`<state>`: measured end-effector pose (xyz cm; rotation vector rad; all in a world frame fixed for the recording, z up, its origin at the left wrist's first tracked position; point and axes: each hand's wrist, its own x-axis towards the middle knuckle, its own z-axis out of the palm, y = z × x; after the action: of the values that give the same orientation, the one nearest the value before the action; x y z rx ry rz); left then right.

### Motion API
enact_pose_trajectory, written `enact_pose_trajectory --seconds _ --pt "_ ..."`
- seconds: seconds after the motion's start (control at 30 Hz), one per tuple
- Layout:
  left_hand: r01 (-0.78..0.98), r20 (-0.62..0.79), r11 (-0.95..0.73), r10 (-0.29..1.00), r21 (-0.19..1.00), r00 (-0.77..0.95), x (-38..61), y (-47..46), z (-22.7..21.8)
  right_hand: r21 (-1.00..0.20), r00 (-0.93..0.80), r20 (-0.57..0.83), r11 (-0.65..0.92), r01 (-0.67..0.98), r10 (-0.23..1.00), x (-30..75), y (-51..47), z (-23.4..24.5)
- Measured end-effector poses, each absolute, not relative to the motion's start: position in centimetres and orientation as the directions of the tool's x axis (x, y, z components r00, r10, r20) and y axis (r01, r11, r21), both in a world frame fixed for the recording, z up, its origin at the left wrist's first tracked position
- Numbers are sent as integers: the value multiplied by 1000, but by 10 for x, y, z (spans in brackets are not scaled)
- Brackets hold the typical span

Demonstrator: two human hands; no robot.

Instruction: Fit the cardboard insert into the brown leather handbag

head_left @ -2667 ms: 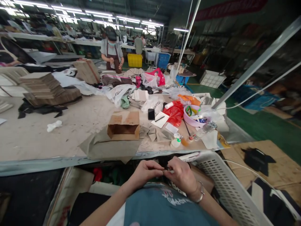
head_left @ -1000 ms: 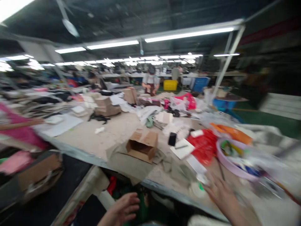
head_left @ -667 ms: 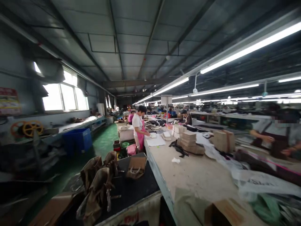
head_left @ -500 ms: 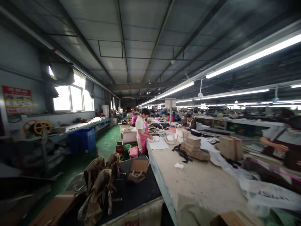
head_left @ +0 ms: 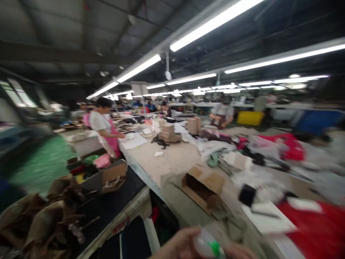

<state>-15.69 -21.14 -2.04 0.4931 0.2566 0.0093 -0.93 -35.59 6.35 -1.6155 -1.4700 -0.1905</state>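
Observation:
At the bottom edge, my left hand (head_left: 182, 244) has its thumb and fingers closed round a translucent plastic container (head_left: 203, 241) with a bright green part at its right end. Motion blur hides whether that green part is a cap. Close to the green end is my right hand (head_left: 239, 251), smeared and cut off by the frame, so I cannot make out its fingers or whether it touches the container. An opened brown cardboard box (head_left: 201, 190) lies on the table just beyond both hands.
The long worktable (head_left: 145, 154) carries stacked tan pieces (head_left: 167, 131), plastic bags and red fabric (head_left: 318, 226). Brown bags (head_left: 45, 223) stand on a black surface at left. A person in a pink apron (head_left: 114, 140) works at the table's left side; another person (head_left: 222, 115) stands beyond it.
My view has swung right and downward. Both my hands and the container have come into sight at the bottom; the box and red fabric now show more fully.

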Motion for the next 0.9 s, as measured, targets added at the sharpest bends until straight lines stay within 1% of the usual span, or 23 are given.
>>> enact_pose_trajectory --seconds 0.03,0.07,0.1,0.17,0.2,0.3,0.4,0.47,0.67,0.9 --pt "80 -375 882 114 465 920 -153 -209 -21 -554 337 571 47 832 749 -11 -375 56" --pt "71 -463 866 194 495 865 -149 -204 -20 -602 390 484 -25 798 784 -14 -390 51" --pt "71 -501 840 250 537 829 -145 -197 -18 -645 428 397 -85 759 812 -16 -398 48" --pt "86 -506 798 292 597 811 -139 -178 -10 -702 470 263 -167 693 843 -19 -404 47" --pt "92 -488 779 292 620 822 -138 -169 -6 -693 473 248 -186 696 845 -19 -403 47" --pt "100 -420 708 293 699 859 -139 -152 7 -661 493 270 -213 720 827 -23 -400 47" --pt "109 -352 625 280 773 893 -140 -148 17 -628 492 357 -186 756 794 -29 -402 42" --pt "116 -323 577 270 808 907 -136 -148 22 -579 471 405 -179 795 784 -32 -404 38" --pt "164 -306 467 247 869 919 -123 -149 30 -400 402 435 -226 888 806 -39 -407 35" --pt "182 -266 353 206 918 942 -115 -151 40 -284 367 439 -261 923 820 -47 -410 32"
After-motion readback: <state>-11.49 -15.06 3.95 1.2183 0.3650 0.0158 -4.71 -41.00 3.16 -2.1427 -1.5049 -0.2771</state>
